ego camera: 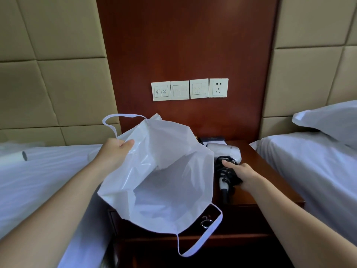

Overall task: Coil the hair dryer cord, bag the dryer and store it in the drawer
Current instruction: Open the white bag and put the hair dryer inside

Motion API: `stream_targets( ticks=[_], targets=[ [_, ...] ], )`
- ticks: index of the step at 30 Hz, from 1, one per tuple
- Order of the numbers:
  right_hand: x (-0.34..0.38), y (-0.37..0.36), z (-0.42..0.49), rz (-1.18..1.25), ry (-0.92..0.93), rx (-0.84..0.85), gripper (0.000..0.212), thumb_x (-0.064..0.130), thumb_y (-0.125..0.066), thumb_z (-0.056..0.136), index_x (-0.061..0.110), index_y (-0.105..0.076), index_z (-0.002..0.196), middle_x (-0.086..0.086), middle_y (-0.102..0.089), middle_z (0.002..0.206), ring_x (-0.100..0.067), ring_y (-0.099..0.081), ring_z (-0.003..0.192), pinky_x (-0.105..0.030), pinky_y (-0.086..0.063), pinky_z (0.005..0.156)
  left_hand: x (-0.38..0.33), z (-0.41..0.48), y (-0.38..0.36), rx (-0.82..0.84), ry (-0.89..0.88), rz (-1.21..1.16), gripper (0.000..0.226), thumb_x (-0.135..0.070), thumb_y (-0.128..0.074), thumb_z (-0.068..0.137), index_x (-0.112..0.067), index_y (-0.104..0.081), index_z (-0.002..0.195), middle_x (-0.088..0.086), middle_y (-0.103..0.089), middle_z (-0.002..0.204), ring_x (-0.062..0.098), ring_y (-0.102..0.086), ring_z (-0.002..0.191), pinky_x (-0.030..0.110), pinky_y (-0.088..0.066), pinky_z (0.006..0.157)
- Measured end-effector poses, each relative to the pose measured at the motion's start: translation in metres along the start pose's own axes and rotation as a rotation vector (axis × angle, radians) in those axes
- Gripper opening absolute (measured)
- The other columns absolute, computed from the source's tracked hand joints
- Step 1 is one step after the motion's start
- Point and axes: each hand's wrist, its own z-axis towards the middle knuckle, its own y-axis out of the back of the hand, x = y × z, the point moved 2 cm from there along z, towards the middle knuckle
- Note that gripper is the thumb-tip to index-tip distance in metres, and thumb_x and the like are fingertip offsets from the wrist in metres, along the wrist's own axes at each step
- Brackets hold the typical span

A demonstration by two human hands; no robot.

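Observation:
A white bag (164, 171) with strap handles hangs wide open in front of the nightstand. My left hand (116, 149) pinches its far left rim and holds it up. The white hair dryer (228, 151) lies on the wooden nightstand (266, 171), just right of the bag. Its black cord (224, 171) is wound around the handle. My right hand (241, 173) grips the handle over the coiled cord. The bag hides the left part of the dryer. The drawer's ring pull (206, 223) shows below the bag's lower rim.
Beds with white sheets flank the nightstand, the left one (38, 180) and the right one (318, 161) with a pillow (328, 120). A row of wall switches and a socket (190, 89) sits above. A dark small box (211, 139) stands behind the dryer.

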Motion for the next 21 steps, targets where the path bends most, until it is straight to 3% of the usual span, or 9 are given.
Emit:
stream_targets(
  ticks=[3,6,10,13,21],
  targets=[
    [-0.003,0.009,-0.015,0.291,0.007,0.036,0.039,0.018,-0.070,0.081,-0.009,-0.057,0.105,-0.017,-0.067,0.079,-0.028,-0.066,0.067,-0.038,-0.052,0.063,-0.008,-0.006,-0.003,-0.010,-0.017,0.008,0.044,-0.024,-0.046,0.096,-0.016,-0.024,0.059,0.001,-0.019,0.057,0.016,-0.019,0.051,0.030,-0.013,0.050],
    [0.011,0.017,-0.036,0.431,0.047,0.134,0.047,0.024,-0.068,0.076,-0.006,-0.057,0.110,-0.014,-0.068,0.085,-0.023,-0.067,0.072,-0.035,-0.050,0.066,-0.017,-0.010,-0.005,-0.004,-0.040,0.002,0.047,-0.022,-0.046,0.096,-0.017,-0.022,0.057,0.001,-0.018,0.055,0.016,-0.018,0.051,0.030,-0.012,0.050],
    [0.046,0.022,-0.069,0.447,0.164,0.266,0.055,0.029,-0.065,0.069,-0.003,-0.057,0.113,-0.013,-0.066,0.092,-0.019,-0.070,0.073,-0.030,-0.057,0.062,-0.035,-0.017,-0.010,0.007,-0.086,-0.001,0.048,-0.020,-0.046,0.096,-0.017,-0.020,0.056,0.000,-0.018,0.055,0.016,-0.017,0.050,0.028,-0.012,0.050],
    [0.066,0.022,-0.093,0.462,0.166,0.368,0.062,0.032,-0.072,0.066,-0.001,-0.057,0.116,-0.012,-0.067,0.098,-0.020,-0.070,0.081,-0.029,-0.059,0.069,-0.050,-0.023,-0.016,0.019,-0.137,0.027,0.049,-0.019,-0.046,0.096,-0.016,-0.020,0.054,0.001,-0.018,0.053,0.016,-0.017,0.049,0.027,-0.013,0.050],
    [0.076,0.011,-0.158,0.200,0.172,0.573,0.040,0.029,-0.063,0.075,-0.002,-0.063,0.101,-0.010,-0.068,0.082,-0.020,-0.067,0.076,-0.030,-0.056,0.073,-0.083,-0.035,-0.022,0.096,-0.218,0.099,0.052,-0.022,-0.044,0.095,-0.015,-0.019,0.051,0.001,-0.018,0.050,0.019,-0.017,0.048,0.031,-0.014,0.052]
  ],
)
